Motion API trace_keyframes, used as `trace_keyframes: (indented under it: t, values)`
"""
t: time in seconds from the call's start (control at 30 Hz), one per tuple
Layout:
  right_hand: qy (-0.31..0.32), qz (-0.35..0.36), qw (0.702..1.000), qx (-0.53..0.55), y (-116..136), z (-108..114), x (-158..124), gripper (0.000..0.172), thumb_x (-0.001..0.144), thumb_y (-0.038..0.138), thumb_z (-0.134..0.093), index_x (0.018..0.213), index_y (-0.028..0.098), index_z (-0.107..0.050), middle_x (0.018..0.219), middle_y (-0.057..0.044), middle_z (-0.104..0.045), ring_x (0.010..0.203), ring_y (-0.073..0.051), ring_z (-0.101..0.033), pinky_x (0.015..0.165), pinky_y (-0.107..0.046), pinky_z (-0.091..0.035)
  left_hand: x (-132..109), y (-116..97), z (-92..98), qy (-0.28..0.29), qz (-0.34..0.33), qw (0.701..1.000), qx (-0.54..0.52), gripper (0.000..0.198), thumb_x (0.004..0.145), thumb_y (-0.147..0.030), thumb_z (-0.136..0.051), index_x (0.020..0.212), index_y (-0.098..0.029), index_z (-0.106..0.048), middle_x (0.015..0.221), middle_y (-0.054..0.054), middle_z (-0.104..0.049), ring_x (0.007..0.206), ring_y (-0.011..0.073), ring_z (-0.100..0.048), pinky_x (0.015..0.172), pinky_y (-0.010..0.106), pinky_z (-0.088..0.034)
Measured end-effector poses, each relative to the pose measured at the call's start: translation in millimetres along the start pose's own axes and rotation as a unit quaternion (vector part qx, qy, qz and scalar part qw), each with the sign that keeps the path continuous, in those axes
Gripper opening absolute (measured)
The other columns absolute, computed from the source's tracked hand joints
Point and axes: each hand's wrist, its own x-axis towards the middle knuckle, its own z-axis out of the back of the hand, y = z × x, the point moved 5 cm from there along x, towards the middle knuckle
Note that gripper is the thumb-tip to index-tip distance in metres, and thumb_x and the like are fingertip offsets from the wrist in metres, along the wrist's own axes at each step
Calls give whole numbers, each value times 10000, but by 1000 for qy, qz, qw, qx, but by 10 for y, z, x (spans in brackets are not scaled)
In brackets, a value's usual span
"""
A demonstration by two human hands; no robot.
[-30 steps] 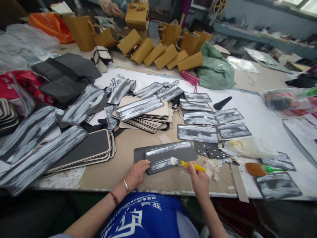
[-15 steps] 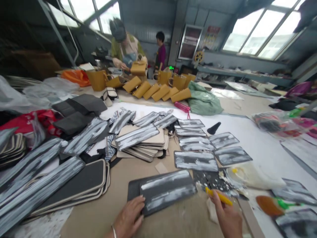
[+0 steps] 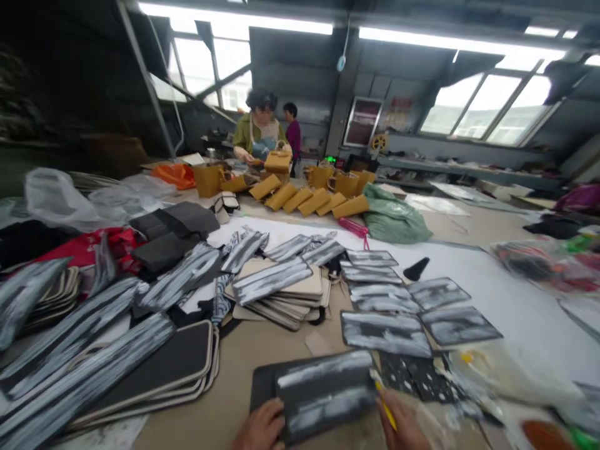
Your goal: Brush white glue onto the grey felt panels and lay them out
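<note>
In front of me lies a black panel (image 3: pixel 290 409) with two streaky white bands of paste and a bare strip at its left end. My left hand (image 3: pixel 262 425) grips its lower left edge, fingertips on top and thumb low. Closed around a yellow-handled brush (image 3: pixel 387 409), my right hand (image 3: pixel 404 422) is at the panel's right end. The pale brush tip is near the upper right corner; whether it touches cannot be made out. Beside it is a black, white-spattered sheet (image 3: pixel 407 378). Behind that lie several white-streaked panels (image 3: pixel 387 332).
Cream-edged black panels (image 3: pixel 154 369) are stacked left, long coated strips (image 3: pixel 94 369) over them. Another stack (image 3: pixel 281 306) stands mid-table. A clear plastic bag (image 3: pixel 510 378) lies right. Farther back are tan bags (image 3: pixel 281 197), a green bag (image 3: pixel 394 215) and a person in an apron (image 3: pixel 262 134).
My right hand has brought the brush from the spattered sheet leftward to the panel's right end. My left hand stays at the panel's left edge. The view has tilted upward.
</note>
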Motion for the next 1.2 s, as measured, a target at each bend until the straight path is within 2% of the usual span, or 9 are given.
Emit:
trace_keyframes:
  t: [0.13,0.37,0.53,0.67,0.77,0.87,0.97,1.1,1.2]
  values:
    - [69,38,997,-9,479,-3,-216,339,863,414,-414,1031,226,-641,1014,-78,-662,950,-234,-615,842,-401,-497,-142,-94,88,-25,21,999,-10,202,820,-206,-485,991,-188,-592,1066,117,-629,987,234,-604,803,385,-556]
    - [22,-5,999,-47,407,72,-91,400,847,490,-409,979,199,-649,998,-105,-662,953,-251,-607,872,-439,-466,-70,-78,109,-8,15,999,-50,208,811,-191,-502,1003,-182,-582,1089,115,-614,1026,230,-585,831,397,-540]
    - [75,-9,996,41,790,-61,-265,315,835,417,-469,980,201,-647,975,-91,-669,924,-232,-619,850,-396,-485,-63,-69,179,14,62,992,-106,225,817,-199,-504,1031,-175,-567,1112,108,-603,1071,220,-554,890,400,-505]
    - [68,-159,978,117,1042,-90,-380,338,784,476,-526,922,195,-654,933,-80,-673,874,-246,-632,816,-400,-501,-31,-8,223,34,149,970,-190,289,843,-147,-406,1115,-172,-499,1090,93,-607,1035,175,-564,903,359,-487]
    - [115,-291,926,211,1088,-309,-512,404,745,527,-553,911,169,-642,890,-83,-677,765,-239,-653,745,-386,-534,-12,60,198,43,193,956,-218,330,816,-66,-330,1080,-162,-503,1003,77,-625,951,158,-586,856,331,-500]
    - [149,-340,893,255,1108,-526,-631,453,709,559,-580,897,151,-638,843,-90,-684,703,-239,-657,692,-369,-546,-4,99,143,59,194,955,-217,388,736,0,-324,1042,-142,-516,968,83,-629,935,171,-585,849,340,-496]
    - [145,-322,914,200,1089,-525,-627,460,705,579,-569,876,160,-649,813,-88,-689,710,-247,-658,667,-352,-543,-3,117,102,71,175,960,-209,434,670,35,-323,1011,-140,-528,968,85,-633,941,178,-584,860,355,-490]
    - [89,-250,960,90,1121,-303,-470,454,716,592,-541,849,174,-658,842,-93,-687,795,-259,-651,728,-356,-522,-2,131,106,74,136,969,-194,473,617,55,-331,984,-158,-539,999,74,-638,968,169,-584,880,353,-485]
    - [83,-276,949,128,1171,-348,-436,461,738,575,-532,886,153,-642,848,-103,-685,750,-245,-660,709,-347,-533,-10,143,149,55,110,973,-198,458,629,54,-334,971,-167,-545,989,73,-645,980,162,-588,874,333,-494]
